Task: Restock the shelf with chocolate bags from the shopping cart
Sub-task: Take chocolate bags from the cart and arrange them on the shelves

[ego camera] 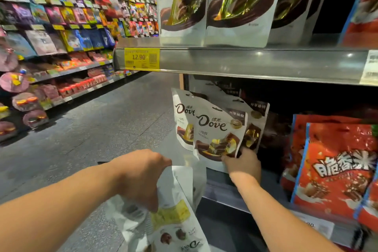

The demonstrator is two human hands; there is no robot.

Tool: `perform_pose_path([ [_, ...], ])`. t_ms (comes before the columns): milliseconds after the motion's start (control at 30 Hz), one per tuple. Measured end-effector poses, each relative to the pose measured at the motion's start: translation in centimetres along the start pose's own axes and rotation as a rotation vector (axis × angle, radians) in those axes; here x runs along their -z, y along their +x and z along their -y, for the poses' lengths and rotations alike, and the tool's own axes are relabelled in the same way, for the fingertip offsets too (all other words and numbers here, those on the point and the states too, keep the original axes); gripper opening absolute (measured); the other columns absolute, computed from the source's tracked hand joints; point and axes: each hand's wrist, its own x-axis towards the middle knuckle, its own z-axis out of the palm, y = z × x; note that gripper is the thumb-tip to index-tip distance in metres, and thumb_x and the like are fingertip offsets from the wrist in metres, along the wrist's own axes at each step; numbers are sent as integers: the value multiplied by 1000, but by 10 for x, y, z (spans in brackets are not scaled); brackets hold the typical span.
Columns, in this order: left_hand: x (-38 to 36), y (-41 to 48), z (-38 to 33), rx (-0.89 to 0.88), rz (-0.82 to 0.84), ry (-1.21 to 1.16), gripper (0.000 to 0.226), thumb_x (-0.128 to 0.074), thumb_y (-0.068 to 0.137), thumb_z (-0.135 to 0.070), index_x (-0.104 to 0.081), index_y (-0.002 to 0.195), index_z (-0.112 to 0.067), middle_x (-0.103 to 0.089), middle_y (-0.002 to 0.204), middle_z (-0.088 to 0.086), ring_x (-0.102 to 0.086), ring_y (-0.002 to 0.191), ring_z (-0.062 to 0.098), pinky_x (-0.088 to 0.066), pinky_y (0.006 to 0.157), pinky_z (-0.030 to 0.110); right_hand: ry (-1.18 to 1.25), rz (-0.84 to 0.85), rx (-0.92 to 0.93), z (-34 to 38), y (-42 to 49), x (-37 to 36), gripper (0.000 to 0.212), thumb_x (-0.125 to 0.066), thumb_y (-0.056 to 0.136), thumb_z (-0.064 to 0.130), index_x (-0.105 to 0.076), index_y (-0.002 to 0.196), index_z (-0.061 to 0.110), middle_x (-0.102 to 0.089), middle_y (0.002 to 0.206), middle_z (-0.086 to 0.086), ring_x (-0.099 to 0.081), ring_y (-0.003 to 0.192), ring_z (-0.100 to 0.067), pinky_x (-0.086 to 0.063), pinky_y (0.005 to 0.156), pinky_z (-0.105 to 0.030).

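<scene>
Head view. Item: Dove bag [217, 139], upright at the front left of the lower shelf [225, 192], pinched at its bottom corner by the right hand [244, 164], apparently to stand it facing out. Left hand [141, 178], nearer, fingers clamped on further Dove bags [173, 217], hanging top-down, likely queued for shelving. Orange bags [335, 168] to the right.
</scene>
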Motion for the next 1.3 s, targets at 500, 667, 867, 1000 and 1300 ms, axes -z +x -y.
perform_pose_path([
  [500, -1, -7, -2, -37, -34, -55, 50, -89, 55, -42, -58, 93, -32, -68, 84, -16, -64, 76, 5, -53, 64, 19, -97, -149, 34, 9, -11, -4, 44, -77, 77, 31, -57, 115, 22, -59, 117, -7, -61, 107, -33, -54, 87, -44],
  [667, -2, -11, -4, -49, -53, -23, 52, -88, 54, -46, -58, 94, -31, -68, 82, -15, -65, 74, 6, -54, 62, 19, 50, -161, 141, 14, -27, 3, 32, -75, 82, 29, -49, 100, 23, -55, 95, 3, -59, 88, -20, -52, 71, -33],
  [867, -17, -16, -2, -60, -81, -26, 62, -88, 52, -50, -59, 104, -30, -68, 85, -14, -65, 79, 8, -57, 72, 26, -18, 111, 500, -22, -85, 6, 19, -65, 87, 20, -54, 91, 35, -56, 82, 11, -51, 66, -2, -39, 57, -14],
  [1000, -31, -22, -4, -110, -90, -71, 85, -88, 52, -50, -49, 127, -45, -67, 96, -23, -62, 89, 2, -53, 79, 18, 28, 401, 221, -69, -129, -2, 54, -69, 80, 21, -45, 114, 56, -60, 88, 9, -52, 63, -4, -45, 64, -23],
  [1300, -71, -28, -18, -107, -7, -102, 52, -87, 58, -41, -46, 89, -36, -64, 91, -15, -59, 85, 9, -45, 68, 20, 351, 546, -145, -92, -136, -17, 16, -61, 88, 3, -63, 97, 16, -64, 67, -5, -54, 44, -4, -40, 42, -19],
])
